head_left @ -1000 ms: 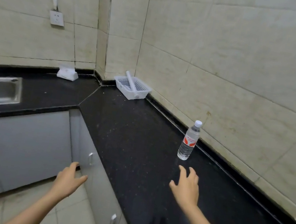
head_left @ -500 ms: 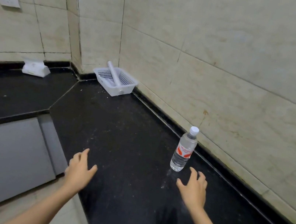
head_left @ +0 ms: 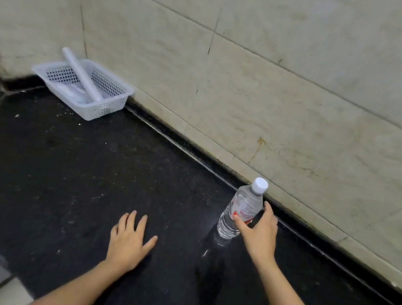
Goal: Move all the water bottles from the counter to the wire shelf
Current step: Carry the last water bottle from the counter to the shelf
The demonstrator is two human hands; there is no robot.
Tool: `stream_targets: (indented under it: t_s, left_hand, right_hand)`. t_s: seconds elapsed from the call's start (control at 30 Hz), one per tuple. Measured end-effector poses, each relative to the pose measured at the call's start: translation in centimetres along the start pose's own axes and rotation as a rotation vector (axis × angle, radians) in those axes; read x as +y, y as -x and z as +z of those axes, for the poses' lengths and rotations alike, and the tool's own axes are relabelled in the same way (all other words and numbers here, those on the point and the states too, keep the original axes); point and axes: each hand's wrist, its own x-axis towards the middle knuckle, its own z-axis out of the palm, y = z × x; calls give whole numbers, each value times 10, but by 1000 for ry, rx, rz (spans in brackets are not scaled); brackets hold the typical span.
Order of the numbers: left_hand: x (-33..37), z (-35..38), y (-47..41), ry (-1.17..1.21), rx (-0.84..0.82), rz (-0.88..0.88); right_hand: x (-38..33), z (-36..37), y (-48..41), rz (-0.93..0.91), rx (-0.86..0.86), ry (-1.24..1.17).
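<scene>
Loosely, right hand (head_left: 258, 234) cups the water bottle (head_left: 243, 204).

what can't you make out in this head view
Wire shelf: outside the head view's frame.
Label text on the clear plastic water bottle: too small, partly behind the thumb of the right hand.
Whether that hand grips the bottle: contact unclear.
Contents of the white perforated plastic basket: mostly under a white roll.

R hand (head_left: 259, 231) wraps upright water bottle (head_left: 245, 204); L hand (head_left: 129, 241) open over counter (head_left: 86, 173).
</scene>
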Motion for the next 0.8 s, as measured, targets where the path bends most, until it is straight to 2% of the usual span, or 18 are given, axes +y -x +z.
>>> stream_targets:
  t_s: [0.03, 0.1, 0.27, 0.47, 0.63, 0.8]
  left_hand:
    - [-5, 1, -7, -35, 8, 41]
    - [-19, 6, -27, -58, -109, 63]
    - [-43, 31, -46, -95, -138, 154]
    - [-51, 31, -45, -71, -159, 206]
    - [-50, 25, -42, -41, -223, 204]
    - [-51, 24, -40, -70, -201, 236]
  right_hand:
    - [-3, 4, -4, 37, 17, -32]
    - [-11, 14, -12, 124, 55, -99]
    - [-28, 26, -30, 222, 177, -198]
    - [-34, 41, -37, 291, 261, -185]
    - [-33, 40, -29, 289, 245, -120]
    - [-27, 34, 2, 266, 259, -119]
